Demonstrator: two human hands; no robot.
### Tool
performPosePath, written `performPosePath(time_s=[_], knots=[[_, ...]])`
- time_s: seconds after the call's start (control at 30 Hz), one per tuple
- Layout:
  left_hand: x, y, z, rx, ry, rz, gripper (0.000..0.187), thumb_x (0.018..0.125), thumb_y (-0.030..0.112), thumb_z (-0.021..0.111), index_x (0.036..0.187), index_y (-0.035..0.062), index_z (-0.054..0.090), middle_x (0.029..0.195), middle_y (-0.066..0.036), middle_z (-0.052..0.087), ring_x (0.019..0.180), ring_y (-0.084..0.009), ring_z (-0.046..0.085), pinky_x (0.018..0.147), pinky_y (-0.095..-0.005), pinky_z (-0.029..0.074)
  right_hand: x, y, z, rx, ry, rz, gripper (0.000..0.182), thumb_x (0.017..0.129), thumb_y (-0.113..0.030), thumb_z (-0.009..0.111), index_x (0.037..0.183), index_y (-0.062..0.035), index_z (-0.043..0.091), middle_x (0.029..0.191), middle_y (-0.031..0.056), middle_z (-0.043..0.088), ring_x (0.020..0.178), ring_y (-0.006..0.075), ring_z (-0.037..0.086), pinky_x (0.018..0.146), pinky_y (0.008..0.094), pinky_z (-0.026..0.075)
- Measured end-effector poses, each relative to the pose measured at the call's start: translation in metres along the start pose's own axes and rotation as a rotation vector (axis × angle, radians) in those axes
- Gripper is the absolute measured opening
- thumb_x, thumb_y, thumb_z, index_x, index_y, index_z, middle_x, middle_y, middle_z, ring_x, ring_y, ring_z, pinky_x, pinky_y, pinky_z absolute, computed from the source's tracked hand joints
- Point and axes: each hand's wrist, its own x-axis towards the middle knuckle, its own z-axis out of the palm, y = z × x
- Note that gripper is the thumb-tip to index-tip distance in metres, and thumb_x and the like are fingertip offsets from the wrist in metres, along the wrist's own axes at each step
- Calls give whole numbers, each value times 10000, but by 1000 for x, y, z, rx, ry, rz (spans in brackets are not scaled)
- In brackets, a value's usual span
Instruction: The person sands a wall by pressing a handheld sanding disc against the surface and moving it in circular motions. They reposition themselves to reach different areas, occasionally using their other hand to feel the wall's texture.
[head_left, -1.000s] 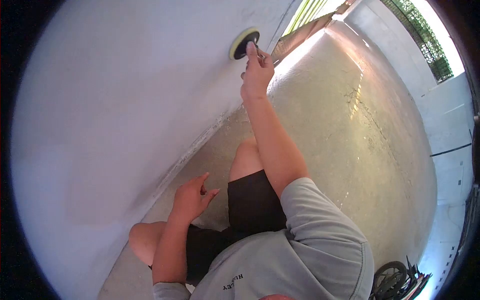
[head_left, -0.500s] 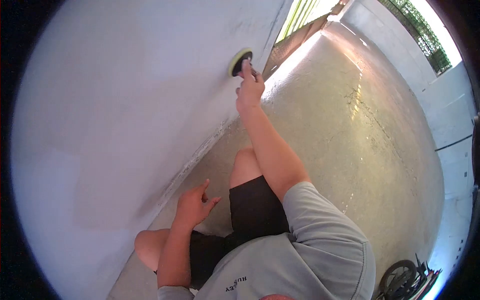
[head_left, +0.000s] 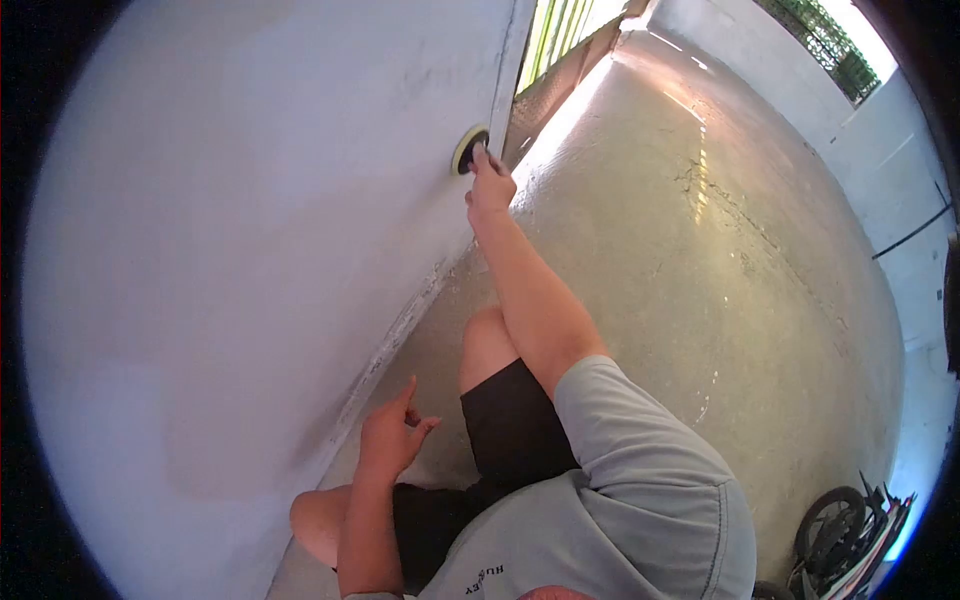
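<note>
My right hand (head_left: 491, 187) reaches out along the white wall (head_left: 250, 220) with its fingers closed on a round sanding pad (head_left: 468, 151). The pad has a black back and a pale yellow rim, and its face lies against the wall close to the wall's far vertical edge. What the fingers grip at the back of the pad is partly hidden by the hand. My left hand (head_left: 388, 436) hovers in front of my knees near the foot of the wall. It holds nothing, with index finger and thumb spread apart.
A grey concrete floor (head_left: 640, 270) with cracks and light spots stretches to the right. A barred gate (head_left: 570, 40) adjoins the wall's far end. Another pale wall (head_left: 850, 150) curves along the right. A wheeled vehicle, perhaps a bicycle (head_left: 832, 525), stands at lower right.
The sanding pad and right hand sit slightly lower and nearer the wall's far edge. My left hand keeps nearly the same pose. The whole view has shifted a little.
</note>
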Motion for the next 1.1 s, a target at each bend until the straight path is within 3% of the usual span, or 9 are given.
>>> performPosePath(time_s=[0.23,0.43,0.5,0.63,0.7,0.8,0.9,0.97,1.1], knots=[[2,0,1,-20,9,-16,703,765,279,802,1376,78,518,812,-105,670,764,-268,654,728,-382,514,-25,-5,16,35,-115,-183,450,814,-371,792,1098,-79,600,878,43,619,508,52,358,436,240,266],[2,2,3,-63,-45,-12,709,767,262,800,1386,82,507,853,-113,684,777,-265,670,755,-376,524,-55,-13,20,25,-114,1,419,822,-361,787,1068,-94,578,839,16,575,563,64,427,451,235,293],[0,5,1,-44,-68,-37,722,774,260,794,1404,87,486,885,-115,694,798,-265,684,772,-370,529,-28,8,21,17,-159,-322,410,838,-372,768,1059,-96,562,826,19,558,601,65,443,465,233,300],[0,7,-4,-100,-86,-134,777,806,330,761,1459,109,403,1038,-115,706,858,-266,705,817,-373,538,-16,-9,17,70,-12,-61,393,863,-367,743,1057,-96,534,787,-5,545,614,60,436,468,229,322],[-1,1,-2,-84,-101,-164,791,815,358,749,1471,114,381,1083,-116,702,868,-268,708,826,-378,540,-33,-6,23,4,-13,-83,322,891,-301,731,990,-29,591,802,5,581,672,72,487,605,237,399],[-3,-5,-1,-47,-117,-126,777,818,392,740,1457,103,405,1093,-123,702,851,-268,708,830,-394,535,-14,9,19,-68,-172,-486,388,871,-377,730,1014,-64,550,798,16,551,548,73,400,432,245,298],[-1,-3,-4,-15,-111,-96,793,798,373,766,1451,92,415,1058,-127,712,797,-267,719,801,-382,552,6,-5,15,-20,47,-117,344,875,-322,737,1023,-73,553,788,-6,559,533,64,395,432,234,318],[-1,-2,-5,6,-140,-99,785,793,400,764,1437,91,437,1032,-120,719,778,-264,718,807,-386,549,-21,-5,14,-26,7,-127,353,880,-325,732,1047,-67,558,800,-2,569,543,66,406,436,232,321],[-3,-6,-4,-14,-142,-114,797,797,465,733,1437,95,437,1039,-123,714,924,-321,685,868,-417,518,-32,-6,27,-138,-254,-509,415,879,-400,717,1062,-59,568,815,26,581,553,72,427,439,235,310]])
